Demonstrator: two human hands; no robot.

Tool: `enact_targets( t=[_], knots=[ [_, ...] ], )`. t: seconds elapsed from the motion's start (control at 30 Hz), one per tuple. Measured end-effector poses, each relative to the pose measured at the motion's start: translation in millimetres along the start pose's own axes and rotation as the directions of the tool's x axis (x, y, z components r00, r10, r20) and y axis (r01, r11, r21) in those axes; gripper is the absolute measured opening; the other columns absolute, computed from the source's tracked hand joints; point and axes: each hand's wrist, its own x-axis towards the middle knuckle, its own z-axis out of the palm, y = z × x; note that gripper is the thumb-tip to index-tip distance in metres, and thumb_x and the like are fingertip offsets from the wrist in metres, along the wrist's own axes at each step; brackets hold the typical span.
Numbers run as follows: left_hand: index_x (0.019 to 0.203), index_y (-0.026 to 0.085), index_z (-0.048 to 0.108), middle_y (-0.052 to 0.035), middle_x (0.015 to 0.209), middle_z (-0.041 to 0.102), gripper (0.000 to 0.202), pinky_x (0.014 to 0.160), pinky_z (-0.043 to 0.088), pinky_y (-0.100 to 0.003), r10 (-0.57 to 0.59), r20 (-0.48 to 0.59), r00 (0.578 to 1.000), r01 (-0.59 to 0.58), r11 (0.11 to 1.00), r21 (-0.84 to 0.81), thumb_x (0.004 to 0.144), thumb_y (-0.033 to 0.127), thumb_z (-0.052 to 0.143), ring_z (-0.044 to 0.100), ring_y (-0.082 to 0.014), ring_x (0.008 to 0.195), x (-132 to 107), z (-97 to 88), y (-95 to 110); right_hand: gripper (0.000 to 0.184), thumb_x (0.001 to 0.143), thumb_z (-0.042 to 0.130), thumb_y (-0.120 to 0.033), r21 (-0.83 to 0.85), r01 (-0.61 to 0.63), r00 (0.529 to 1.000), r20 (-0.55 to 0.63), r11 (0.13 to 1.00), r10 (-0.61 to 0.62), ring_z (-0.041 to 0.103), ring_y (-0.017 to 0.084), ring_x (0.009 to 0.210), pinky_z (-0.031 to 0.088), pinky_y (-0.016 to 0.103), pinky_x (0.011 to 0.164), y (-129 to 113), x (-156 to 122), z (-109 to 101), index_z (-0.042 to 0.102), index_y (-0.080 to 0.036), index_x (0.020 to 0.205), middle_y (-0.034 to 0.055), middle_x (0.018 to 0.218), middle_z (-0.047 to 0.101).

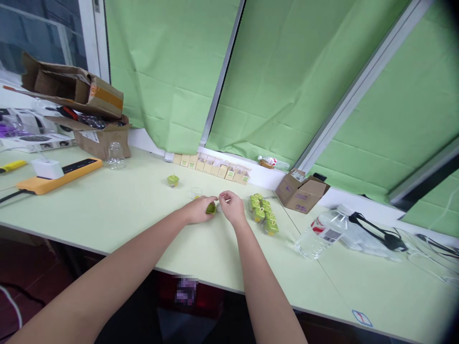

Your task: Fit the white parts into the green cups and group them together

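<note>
My left hand (198,210) rests on the pale green table (118,210) and is closed on a small green piece (211,208). Just to its right, my right hand (232,206) pinches something thin and pale at the fingertips, almost touching the green piece. A cluster of several green pieces with tags (263,214) lies right of my right hand. One single green piece (172,180) stands farther back left, and a small clear cup (195,192) sits behind my left hand.
A row of small beige boxes (211,167) lines the back wall. A small cardboard box (300,191) and a plastic bottle (321,234) lie at right, with black cables. At left are a yellow power strip (59,174), a clear flask (115,156) and stacked cartons.
</note>
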Motion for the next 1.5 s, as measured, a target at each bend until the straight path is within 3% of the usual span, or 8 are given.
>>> enact_targets(
  t=[0.17,0.3,0.43,0.57,1.1,1.33,1.5],
  knots=[
    [0.112,0.023,0.062,-0.0073,0.106,0.069,0.041,0.08,0.05,-0.034,0.023,-0.101,0.995,-0.023,1.0,0.0,0.07,0.021,0.066,0.062,-0.0255,0.098,4.2,-1.8,0.4,0.015,0.079,0.057,-0.034,-0.001,0.077,0.995,0.065,0.997,-0.077,0.054,0.014,0.058,0.042,0.027,0.062,-4.6,-2.4,-5.3,0.07,-0.025,0.08,-0.0016,0.073,0.068],
    [0.106,0.022,0.063,-0.0071,0.103,0.069,0.034,0.081,0.05,-0.034,0.043,-0.12,0.992,-0.043,0.999,0.007,0.072,0.019,0.064,0.061,-0.025,0.096,6.0,-2.6,1.8,0.014,0.079,0.056,-0.028,-0.033,0.163,0.981,0.117,0.986,-0.158,0.056,0.015,0.06,0.043,0.027,0.063,-4.8,-4.7,-3.9,0.07,-0.025,0.079,-0.0016,0.072,0.068],
    [0.098,0.021,0.063,-0.0068,0.097,0.068,0.024,0.077,0.049,-0.033,0.068,-0.11,0.992,-0.068,0.998,0.004,0.073,0.02,0.065,0.061,-0.0244,0.092,5.1,-3.0,5.1,0.018,0.077,0.055,-0.018,-0.214,0.316,0.942,0.183,0.924,-0.28,0.059,0.018,0.071,0.042,0.028,0.069,-4.0,-7.7,1.1,0.071,-0.026,0.077,0.0004,0.077,0.07],
    [0.091,0.021,0.062,-0.0058,0.091,0.067,0.017,0.073,0.048,-0.032,0.075,-0.097,0.992,-0.073,0.997,0.018,0.074,0.019,0.063,0.06,-0.0237,0.088,4.2,-3.9,8.2,0.021,0.079,0.055,-0.015,-0.357,0.39,0.916,0.247,0.849,-0.316,0.059,0.022,0.085,0.04,0.03,0.073,-0.9,-9.2,4.3,0.072,-0.026,0.078,0.0027,0.084,0.073],
    [0.085,0.02,0.059,-0.002,0.083,0.065,0.016,0.062,0.041,-0.027,0.052,-0.044,0.998,-0.053,0.998,-0.014,0.07,0.015,0.059,0.058,-0.0182,0.073,4.1,-8.4,14.3,0.026,0.081,0.053,-0.012,-0.467,0.398,0.905,0.34,0.79,-0.255,0.057,0.021,0.088,0.039,0.028,0.07,-4.4,-12.4,8.1,0.075,-0.025,0.082,0.0047,0.088,0.073],
    [0.086,0.019,0.061,-0.0035,0.087,0.067,0.017,0.066,0.043,-0.027,0.042,-0.028,0.999,-0.043,0.999,-0.021,0.071,0.014,0.057,0.059,-0.0192,0.079,2.7,-9.3,14.6,0.028,0.081,0.051,-0.013,-0.464,0.389,0.898,0.385,0.796,-0.215,0.06,0.018,0.085,0.038,0.026,0.07,-6.0,-12.4,7.3,0.075,-0.025,0.085,0.003,0.09,0.073],
    [0.1,0.019,0.065,-0.0061,0.099,0.068,0.032,0.075,0.047,-0.03,0.052,-0.059,0.997,-0.056,0.996,-0.063,0.069,0.015,0.061,0.061,-0.0216,0.089,4.1,-3.6,6.2,0.027,0.081,0.051,-0.014,-0.446,0.362,0.902,0.389,0.819,-0.186,0.06,0.016,0.078,0.037,0.025,0.067,-2.8,-11.7,10.2,0.076,-0.025,0.084,0.003,0.087,0.073]
  ],
)
